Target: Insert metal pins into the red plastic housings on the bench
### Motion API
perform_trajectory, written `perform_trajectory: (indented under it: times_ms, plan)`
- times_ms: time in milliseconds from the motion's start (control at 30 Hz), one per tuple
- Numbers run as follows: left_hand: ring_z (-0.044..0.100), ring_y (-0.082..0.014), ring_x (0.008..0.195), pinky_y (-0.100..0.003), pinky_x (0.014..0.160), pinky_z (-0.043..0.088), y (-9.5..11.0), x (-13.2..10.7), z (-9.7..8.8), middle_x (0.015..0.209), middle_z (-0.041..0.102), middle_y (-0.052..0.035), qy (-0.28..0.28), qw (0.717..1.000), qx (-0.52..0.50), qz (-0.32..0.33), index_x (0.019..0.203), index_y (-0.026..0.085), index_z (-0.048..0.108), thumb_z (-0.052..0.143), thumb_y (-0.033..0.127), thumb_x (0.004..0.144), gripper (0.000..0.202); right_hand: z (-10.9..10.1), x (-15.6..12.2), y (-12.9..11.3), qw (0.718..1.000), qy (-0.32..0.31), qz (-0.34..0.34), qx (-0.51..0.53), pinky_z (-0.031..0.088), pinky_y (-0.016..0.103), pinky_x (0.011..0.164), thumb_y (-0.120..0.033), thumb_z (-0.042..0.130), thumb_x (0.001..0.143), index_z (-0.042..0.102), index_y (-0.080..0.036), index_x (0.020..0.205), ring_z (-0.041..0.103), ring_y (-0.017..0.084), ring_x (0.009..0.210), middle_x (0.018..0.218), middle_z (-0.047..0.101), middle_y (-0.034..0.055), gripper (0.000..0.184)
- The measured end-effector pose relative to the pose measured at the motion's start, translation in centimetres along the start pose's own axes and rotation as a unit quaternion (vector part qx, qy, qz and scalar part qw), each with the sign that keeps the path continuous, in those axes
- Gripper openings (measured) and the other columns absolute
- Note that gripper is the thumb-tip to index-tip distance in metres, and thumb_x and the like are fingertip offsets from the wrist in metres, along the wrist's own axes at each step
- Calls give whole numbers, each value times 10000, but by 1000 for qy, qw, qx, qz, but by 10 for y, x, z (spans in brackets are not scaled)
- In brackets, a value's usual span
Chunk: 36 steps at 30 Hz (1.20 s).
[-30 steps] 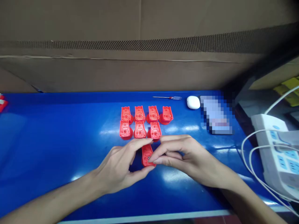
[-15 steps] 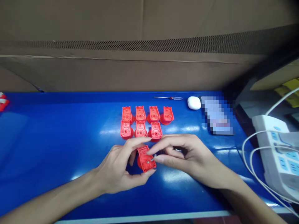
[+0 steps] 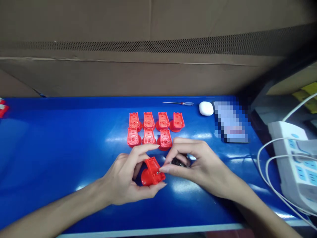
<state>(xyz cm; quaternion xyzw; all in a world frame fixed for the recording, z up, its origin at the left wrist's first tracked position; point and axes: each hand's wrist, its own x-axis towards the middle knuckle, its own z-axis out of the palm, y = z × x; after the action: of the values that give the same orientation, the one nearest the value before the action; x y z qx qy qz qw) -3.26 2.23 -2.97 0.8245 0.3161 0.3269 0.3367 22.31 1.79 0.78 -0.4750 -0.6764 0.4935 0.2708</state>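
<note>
The left hand [image 3: 123, 177] is closed around a red moulded plastic housing [image 3: 151, 172], gripping it from the left side with the fingers and thumb curled about it. The housing is lifted and tilted, its flared round base pointing toward the left hand, and it sits near the front edge of the desk [image 3: 61, 138], about midway along. The right hand [image 3: 200, 165] is curled, with its fingertips [image 3: 162, 169] at the housing's right side. A small dark clump [image 3: 178, 161] lies in the curl of the right hand, too small to identify, and the picture does not show whether that hand is gripping it.

Just beyond the hands, seven more red plastic housings [image 3: 148, 130] stand in two close rows, four at the back and three in front, the nearest just beyond the left hand's fingers. Behind them, near the far edge of the desk, lies a small screwdriver [image 3: 178, 103] with a red and clear handle. To its right are a white rounded object [image 3: 206, 108] and a pixelated, unreadable item [image 3: 230, 122]. Past the desk's right edge sits a white power strip [image 3: 288, 162] with white cables [image 3: 268, 172] looping from it. A cardboard sheet [image 3: 148, 76] stands behind the far edge.
</note>
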Motion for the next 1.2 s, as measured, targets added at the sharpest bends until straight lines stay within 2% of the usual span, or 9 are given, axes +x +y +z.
perform_trajectory:
  times_ms: [233, 433, 567, 667, 767, 867, 1200]
  plan:
    - [475, -54, 447, -186, 455, 395, 0, 0, -1, 773, 690, 69, -10, 1000, 3, -13, 1542, 223, 416, 872, 369, 882, 815, -4, 0, 0, 999, -34, 15, 4, 342, 289, 667, -493, 798, 1010, 801, -246, 896, 455, 138, 703, 751, 458, -48, 272]
    - [452, -65, 456, -206, 456, 371, 0, 0, -1, 756, 673, 71, -22, 999, -21, -44, 1546, 222, 424, 874, 335, 872, 818, -7, -1, 0, 998, -49, 25, 16, 352, 288, 673, -477, 770, 1035, 831, -260, 988, 456, 143, 706, 792, 555, -33, 230]
    - [442, -64, 452, -204, 448, 355, 0, 0, 0, 739, 663, 76, -17, 998, -28, -45, 1537, 214, 427, 882, 323, 861, 822, -7, -2, -3, 998, -50, 26, 8, 336, 291, 652, -467, 773, 1033, 814, -246, 1013, 413, 145, 679, 737, 434, -48, 226]
    - [459, -59, 448, -194, 457, 371, 0, 1, 0, 745, 676, 77, -17, 999, -19, -30, 1542, 216, 422, 888, 328, 855, 837, -4, -1, -5, 999, -46, 14, -18, 318, 294, 633, -469, 733, 1059, 741, -222, 912, 395, 144, 669, 733, 425, -48, 287]
    - [451, -60, 445, -193, 455, 373, 1, 1, -1, 735, 669, 80, -24, 999, -9, -24, 1548, 214, 414, 872, 335, 869, 829, -1, 0, -4, 998, -54, -11, -40, 308, 297, 636, -459, 677, 1095, 567, -211, 768, 386, 142, 670, 711, 422, -52, 425]
    - [451, -60, 449, -189, 451, 369, 1, 2, -1, 737, 663, 84, -30, 999, -6, -27, 1549, 218, 409, 873, 338, 872, 829, 0, -1, -2, 997, -70, -27, -31, 310, 300, 650, -432, 652, 1112, 467, -213, 747, 394, 138, 679, 711, 420, -54, 464]
    - [409, -51, 461, -191, 433, 322, 0, 0, -1, 713, 616, 97, -36, 997, -46, -51, 1536, 218, 415, 887, 318, 870, 823, -6, -3, -10, 994, -102, -39, -13, 315, 298, 657, -363, 597, 1143, 553, -212, 862, 404, 139, 701, 776, 465, -46, 321]
